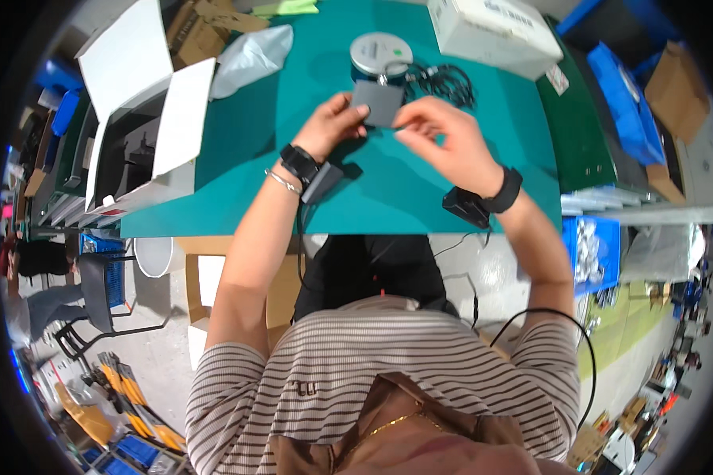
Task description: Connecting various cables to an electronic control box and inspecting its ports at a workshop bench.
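Observation:
A flat, dark grey square piece (379, 101) is held up over the green table, with my left hand (333, 127) closed on its left side, thumb on top. My right hand (445, 142) is at its lower right corner, fingers curled and thumb and forefinger close together. Whatever may be between those fingertips is too small to make out. Just beyond the grey piece stands a round device (379, 52) with a silver top and a green dot. A coiled black cable (450, 84) lies to its right, partly behind my right hand.
The green table (245, 202) bears an open white box (184, 127) with dark contents at left, a white plastic bag (253, 59) and a closed white box (495, 36) at back right. Blue bins (626, 103) stand right. Black cables hang by my forearms.

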Action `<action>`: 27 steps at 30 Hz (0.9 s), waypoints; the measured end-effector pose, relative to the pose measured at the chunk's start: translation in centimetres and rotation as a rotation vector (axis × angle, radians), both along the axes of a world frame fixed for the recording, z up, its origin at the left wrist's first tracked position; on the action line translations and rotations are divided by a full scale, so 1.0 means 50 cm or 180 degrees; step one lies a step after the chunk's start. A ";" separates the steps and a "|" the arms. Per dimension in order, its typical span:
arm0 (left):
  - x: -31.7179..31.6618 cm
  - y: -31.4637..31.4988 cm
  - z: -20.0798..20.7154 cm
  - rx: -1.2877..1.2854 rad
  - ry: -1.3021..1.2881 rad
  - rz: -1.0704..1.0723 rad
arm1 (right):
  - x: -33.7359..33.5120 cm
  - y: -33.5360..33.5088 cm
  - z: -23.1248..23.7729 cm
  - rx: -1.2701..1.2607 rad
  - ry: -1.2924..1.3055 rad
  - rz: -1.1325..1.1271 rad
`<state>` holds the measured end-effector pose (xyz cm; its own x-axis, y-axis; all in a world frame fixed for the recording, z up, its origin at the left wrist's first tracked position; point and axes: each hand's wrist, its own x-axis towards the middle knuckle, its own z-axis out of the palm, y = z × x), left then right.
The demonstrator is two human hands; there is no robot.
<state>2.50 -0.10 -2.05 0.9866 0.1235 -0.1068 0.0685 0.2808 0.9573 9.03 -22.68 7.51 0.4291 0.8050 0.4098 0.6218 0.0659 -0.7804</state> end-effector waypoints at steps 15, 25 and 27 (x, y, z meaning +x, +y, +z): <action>-0.024 -0.008 0.047 0.0028 -0.0003 -0.0229 | 0.102 0.030 -0.118 -0.0452 0.2972 0.0446; -0.029 -0.040 0.068 0.0124 -0.1041 -0.0072 | 0.058 0.023 -0.093 0.0295 0.2767 0.0376; -0.031 -0.043 0.071 0.0310 -0.0845 0.0120 | 0.050 0.029 -0.099 0.0298 0.2608 0.0375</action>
<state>0.95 -2.27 1.53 0.9729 0.1576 0.1689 -0.1970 0.1843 0.9629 11.51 -21.25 2.55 0.5357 0.8414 0.0720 -0.1557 0.1822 -0.9709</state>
